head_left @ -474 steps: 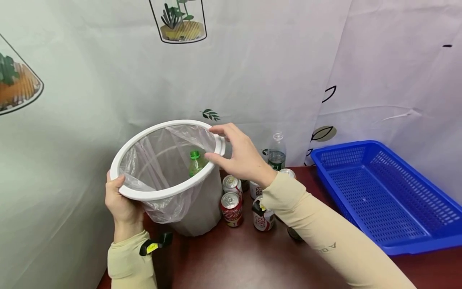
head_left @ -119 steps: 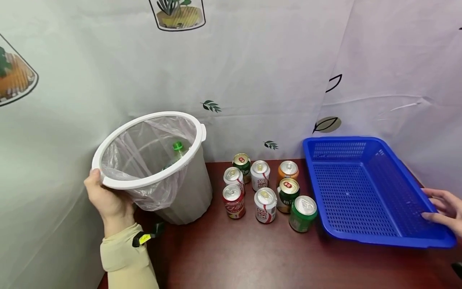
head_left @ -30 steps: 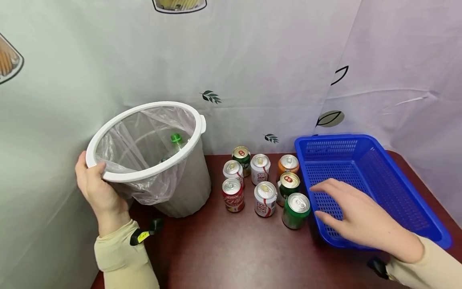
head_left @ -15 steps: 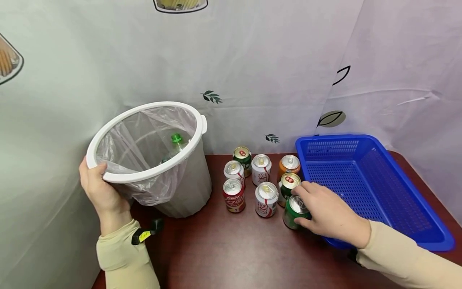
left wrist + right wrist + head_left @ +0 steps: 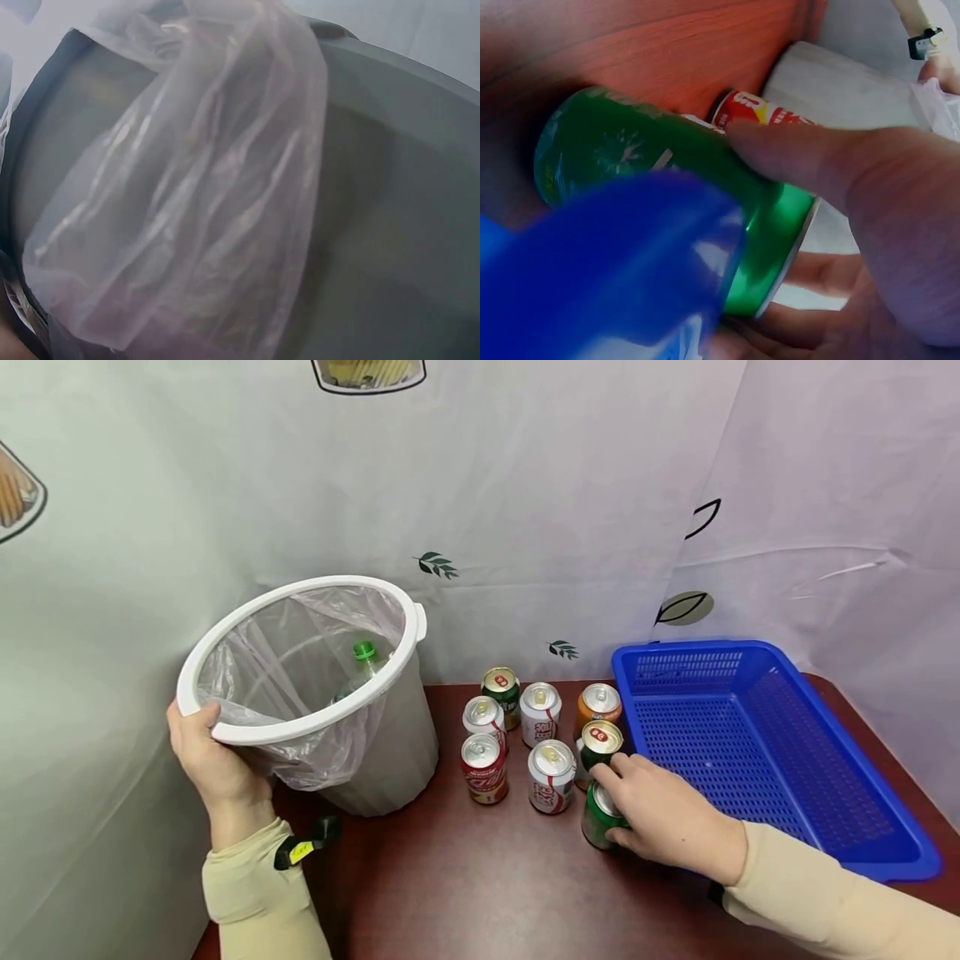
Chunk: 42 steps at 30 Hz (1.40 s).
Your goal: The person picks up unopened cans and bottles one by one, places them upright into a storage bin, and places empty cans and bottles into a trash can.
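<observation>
My left hand [image 5: 217,768] grips the white rim [image 5: 303,729] of a grey trash bin [image 5: 401,760], tilted toward me. A clear plastic liner [image 5: 262,672] lines it, and a green-capped bottle [image 5: 365,652] lies inside. The left wrist view holds mostly the overhanging liner [image 5: 187,210] and bin wall. My right hand [image 5: 671,810] grips a green drink can [image 5: 596,828], thumb on the near side, fingers over the far side. In the right wrist view, a blurred blue basket edge [image 5: 615,255] partly covers the can.
Several upright cans stand left of and behind the green can, including a red can [image 5: 484,768], a white can [image 5: 551,777], a dark green can [image 5: 601,737] and an orange can [image 5: 598,700]. A blue perforated basket [image 5: 750,752] sits at the right, against the wall side.
Over the last second my right hand came left from above the basket and took hold of the green can, shifting it slightly. The clear bottle standing behind the cans earlier is gone from the table.
</observation>
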Tool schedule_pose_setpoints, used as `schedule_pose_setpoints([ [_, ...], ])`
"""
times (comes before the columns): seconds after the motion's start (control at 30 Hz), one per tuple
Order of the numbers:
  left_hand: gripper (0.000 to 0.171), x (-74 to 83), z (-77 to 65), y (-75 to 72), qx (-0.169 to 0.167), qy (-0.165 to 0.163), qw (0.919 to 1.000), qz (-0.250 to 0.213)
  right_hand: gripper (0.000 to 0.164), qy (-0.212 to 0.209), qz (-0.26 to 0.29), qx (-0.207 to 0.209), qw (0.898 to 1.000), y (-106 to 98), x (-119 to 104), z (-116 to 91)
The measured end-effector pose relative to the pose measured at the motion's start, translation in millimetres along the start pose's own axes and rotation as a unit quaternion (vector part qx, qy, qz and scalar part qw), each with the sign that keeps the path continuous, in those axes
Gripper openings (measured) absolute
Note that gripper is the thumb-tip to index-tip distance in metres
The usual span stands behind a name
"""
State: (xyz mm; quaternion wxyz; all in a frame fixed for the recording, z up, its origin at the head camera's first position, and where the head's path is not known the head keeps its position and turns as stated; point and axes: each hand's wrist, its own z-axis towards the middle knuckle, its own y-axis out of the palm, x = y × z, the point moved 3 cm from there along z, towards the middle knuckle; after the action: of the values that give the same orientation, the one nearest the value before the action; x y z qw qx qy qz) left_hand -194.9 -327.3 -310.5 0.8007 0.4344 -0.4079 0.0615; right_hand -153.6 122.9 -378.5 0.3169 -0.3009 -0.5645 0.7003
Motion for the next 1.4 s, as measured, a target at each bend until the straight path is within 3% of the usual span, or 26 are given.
schedule_pose_setpoints([
  [0.3,0.038,-3.2,-0.7,1.4,-0.007,0.002,0.9996,-0.027,0.077,-0.034,0.022,-0.073,0.997,11.0,-10.6,-4.3],
  [0.63,0.032,-3.2,-1.2,1.8,-0.007,0.003,0.9996,-0.027,0.072,-0.031,0.074,-0.054,0.995,11.6,-8.3,-6.4],
  [1.4,0.034,-1.3,-1.1,1.7,-0.002,0.005,0.9998,-0.019,0.069,-0.004,0.088,-0.028,0.996,9.7,-8.4,-10.4],
])
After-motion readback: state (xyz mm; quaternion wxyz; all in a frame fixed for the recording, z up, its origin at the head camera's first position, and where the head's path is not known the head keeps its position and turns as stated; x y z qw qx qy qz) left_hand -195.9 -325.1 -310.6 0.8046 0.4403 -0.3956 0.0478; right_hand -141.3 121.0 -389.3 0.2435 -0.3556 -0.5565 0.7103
